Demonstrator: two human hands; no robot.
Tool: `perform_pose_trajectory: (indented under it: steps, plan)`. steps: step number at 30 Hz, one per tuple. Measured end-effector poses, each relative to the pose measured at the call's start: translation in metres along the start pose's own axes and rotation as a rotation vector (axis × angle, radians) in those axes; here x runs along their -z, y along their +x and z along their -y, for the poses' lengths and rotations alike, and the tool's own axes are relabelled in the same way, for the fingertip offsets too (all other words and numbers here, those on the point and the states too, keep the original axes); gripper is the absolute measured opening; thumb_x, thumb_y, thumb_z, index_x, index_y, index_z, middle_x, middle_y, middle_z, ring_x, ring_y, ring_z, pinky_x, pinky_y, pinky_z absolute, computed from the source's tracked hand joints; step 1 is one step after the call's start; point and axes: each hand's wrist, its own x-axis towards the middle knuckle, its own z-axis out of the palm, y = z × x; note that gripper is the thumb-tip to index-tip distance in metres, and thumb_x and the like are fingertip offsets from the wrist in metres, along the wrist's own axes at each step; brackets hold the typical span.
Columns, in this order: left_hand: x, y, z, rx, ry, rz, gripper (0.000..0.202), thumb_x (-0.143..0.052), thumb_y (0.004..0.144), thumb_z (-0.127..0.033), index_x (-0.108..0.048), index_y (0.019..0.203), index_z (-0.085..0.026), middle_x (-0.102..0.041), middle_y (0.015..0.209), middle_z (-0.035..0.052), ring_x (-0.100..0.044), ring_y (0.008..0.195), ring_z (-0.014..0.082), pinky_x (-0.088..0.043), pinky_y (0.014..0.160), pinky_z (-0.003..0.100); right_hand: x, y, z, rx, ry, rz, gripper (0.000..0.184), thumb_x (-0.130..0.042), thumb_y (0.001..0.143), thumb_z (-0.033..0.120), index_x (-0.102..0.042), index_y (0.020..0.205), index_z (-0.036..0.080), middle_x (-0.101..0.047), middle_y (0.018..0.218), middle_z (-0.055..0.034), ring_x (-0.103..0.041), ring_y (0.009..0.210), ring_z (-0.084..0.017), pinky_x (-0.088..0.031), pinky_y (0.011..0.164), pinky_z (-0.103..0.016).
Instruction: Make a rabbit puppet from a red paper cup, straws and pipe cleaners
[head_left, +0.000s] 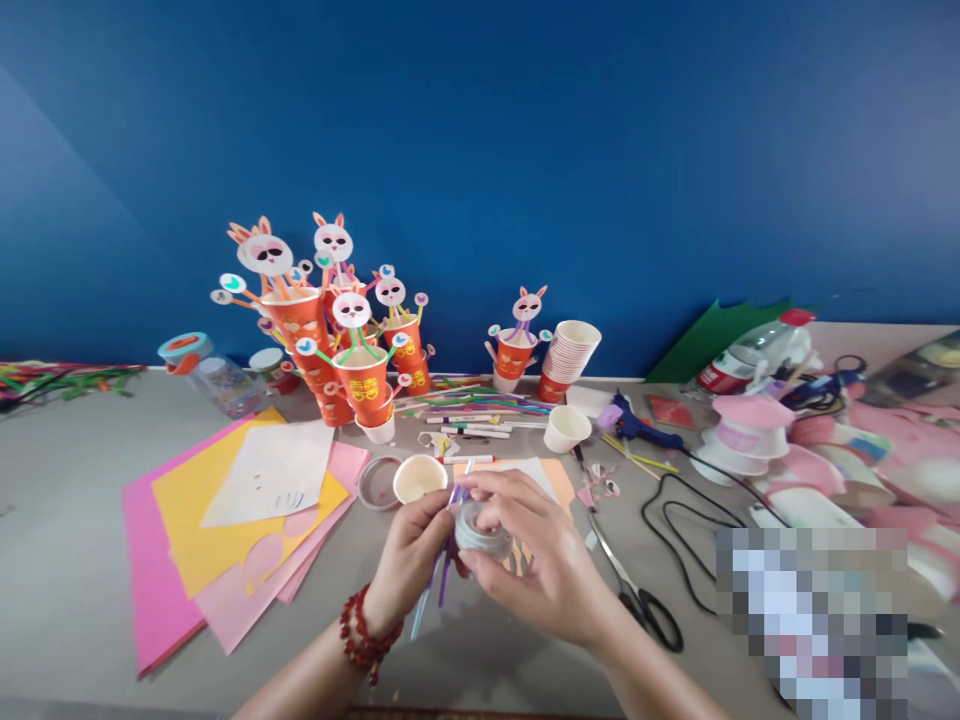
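Observation:
Close together over the front middle of the table, my two hands work on the same small bundle. My left hand [420, 535], with a red bead bracelet [361, 630] at the wrist, pinches purple pipe cleaners [444, 580] and a pale blue strip [421, 606] pointing down. A roll of clear tape [484, 532] is gripped in my right hand [544, 550], its fingers curled over the roll and its fingertips close to the bundle's top. Just behind my left hand stands a white-lined paper cup [420, 480], beside another tape roll [379, 484] lying flat.
Red cups with rabbit faces [364, 375] stand at the back left, one more [514, 350] near a cup stack [574, 350]. Coloured paper sheets [180, 500] lie left. Scissors [649, 610], a blue glue gun [645, 425] and its black cord [679, 478] are on the right.

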Motion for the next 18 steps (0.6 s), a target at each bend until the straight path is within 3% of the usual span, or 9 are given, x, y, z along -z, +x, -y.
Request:
perform_pose_trajectory:
  steps: [10, 18]
  plan:
    - [0.004, 0.001, 0.001, 0.013, -0.024, -0.052, 0.028, -0.062, 0.088, -0.042, -0.073, 0.092, -0.016, -0.062, 0.060, -0.0005, -0.055, 0.048, 0.0113, -0.047, 0.051, 0.021, -0.003, -0.003, 0.002, -0.047, -0.023, -0.075, 0.014, -0.064, 0.083, 0.017, -0.053, 0.090, 0.021, -0.059, 0.109, -0.0078, -0.057, 0.104, -0.022, -0.048, 0.089, -0.035]
    - [0.007, 0.001, 0.007, -0.105, 0.107, -0.167, 0.028, -0.061, 0.090, -0.039, -0.074, 0.102, -0.017, -0.067, 0.078, 0.0025, -0.058, 0.072, 0.0143, -0.048, 0.069, 0.022, -0.012, -0.004, 0.000, -0.114, -0.021, -0.045, 0.019, -0.068, 0.082, 0.022, -0.049, 0.084, 0.022, -0.056, 0.114, -0.0082, -0.054, 0.111, -0.026, -0.046, 0.092, -0.037]
